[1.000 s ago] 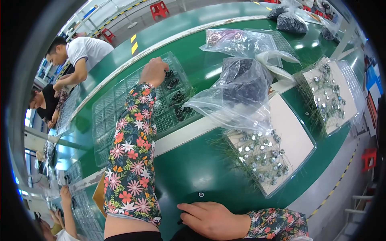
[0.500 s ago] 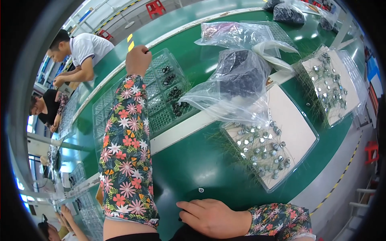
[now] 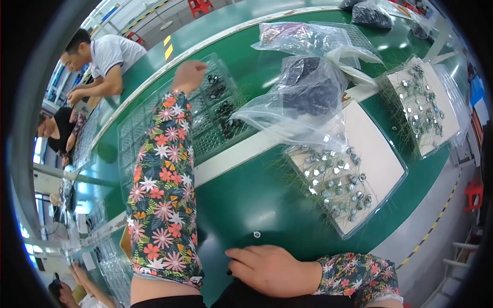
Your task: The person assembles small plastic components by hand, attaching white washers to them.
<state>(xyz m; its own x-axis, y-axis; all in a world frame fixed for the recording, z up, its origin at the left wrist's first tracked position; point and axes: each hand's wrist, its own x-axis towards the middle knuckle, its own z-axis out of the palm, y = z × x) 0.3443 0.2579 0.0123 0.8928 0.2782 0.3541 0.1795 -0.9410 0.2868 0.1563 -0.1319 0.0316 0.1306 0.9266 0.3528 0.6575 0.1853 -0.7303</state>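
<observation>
Hovering over a clear tray (image 3: 205,146) beside its small dark parts (image 3: 226,109), the left hand (image 3: 189,76) curls (contents hidden), while the right hand (image 3: 275,270) lies near a ring (image 3: 257,234) on the worktop (image 3: 246,200), its grip likewise unclear. Light fingertip pinches would suit such pieces.

Passable: green tabletop (image 3: 246,200) between left sleeve (image 3: 163,195) and near board (image 3: 375,138) — small ring (image 3: 257,234), right hand (image 3: 272,270) at near edge. Blocking: plastic bag (image 3: 308,97) right of tray (image 3: 208,145) — left sleeve over tray's left part.
</observation>
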